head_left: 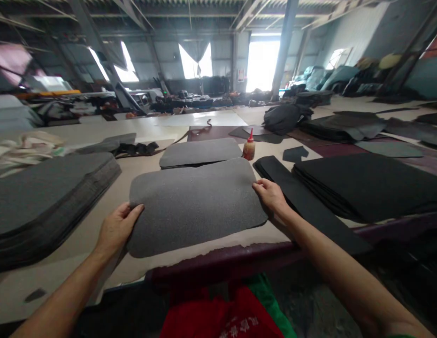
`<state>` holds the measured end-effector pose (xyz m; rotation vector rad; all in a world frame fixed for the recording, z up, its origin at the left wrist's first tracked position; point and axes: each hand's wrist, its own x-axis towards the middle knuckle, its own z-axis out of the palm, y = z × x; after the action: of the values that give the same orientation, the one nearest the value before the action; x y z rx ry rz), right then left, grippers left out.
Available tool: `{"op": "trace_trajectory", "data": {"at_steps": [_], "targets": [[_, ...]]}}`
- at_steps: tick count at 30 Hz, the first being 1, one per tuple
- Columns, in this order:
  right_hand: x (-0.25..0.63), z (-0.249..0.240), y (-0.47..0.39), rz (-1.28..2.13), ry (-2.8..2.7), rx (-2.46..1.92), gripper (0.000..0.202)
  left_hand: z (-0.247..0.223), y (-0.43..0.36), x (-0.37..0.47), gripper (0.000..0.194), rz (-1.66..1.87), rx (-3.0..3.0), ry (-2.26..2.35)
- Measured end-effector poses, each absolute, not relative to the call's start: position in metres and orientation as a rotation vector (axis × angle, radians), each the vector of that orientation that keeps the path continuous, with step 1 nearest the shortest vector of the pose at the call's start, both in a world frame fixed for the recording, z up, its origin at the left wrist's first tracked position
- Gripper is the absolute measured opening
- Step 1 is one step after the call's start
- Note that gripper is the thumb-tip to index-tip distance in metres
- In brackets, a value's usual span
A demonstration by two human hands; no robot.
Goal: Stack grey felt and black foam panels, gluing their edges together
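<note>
A dark grey sheet with rounded corners (pixel 197 206) is held between my two hands above the pale table covering, near the front edge. My left hand (pixel 119 227) pinches its left edge, thumb on top. On its right edge, the thumb and fingers of my right hand (pixel 270 193) are closed; the fingertips beneath are hidden. Just behind lies a similar grey piece (pixel 200 151), partly covered by the held sheet. A squeeze bottle with a red tip (pixel 249 146) stands beside that piece, beyond my right hand.
Thick stacks of dark sheets lie at the left (pixel 45 197) and right (pixel 373 183). A long black strip (pixel 306 202) runs beside my right forearm. Farther back are a dark bundle (pixel 285 117) and a pale cloth heap (pixel 31 148).
</note>
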<state>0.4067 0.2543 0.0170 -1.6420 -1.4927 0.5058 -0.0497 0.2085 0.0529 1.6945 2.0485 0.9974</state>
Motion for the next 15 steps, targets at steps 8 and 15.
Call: {"op": "trace_trajectory", "data": {"at_steps": [8,15], "targets": [[0.408,0.009,0.257,0.441,-1.547,-1.736,0.028,0.036,0.217,-0.050,0.038,0.976,1.703,2.126],[0.404,0.013,0.253,0.343,-1.640,-1.831,0.024,0.029,0.225,-0.049,0.041,0.918,1.740,2.272]]}}
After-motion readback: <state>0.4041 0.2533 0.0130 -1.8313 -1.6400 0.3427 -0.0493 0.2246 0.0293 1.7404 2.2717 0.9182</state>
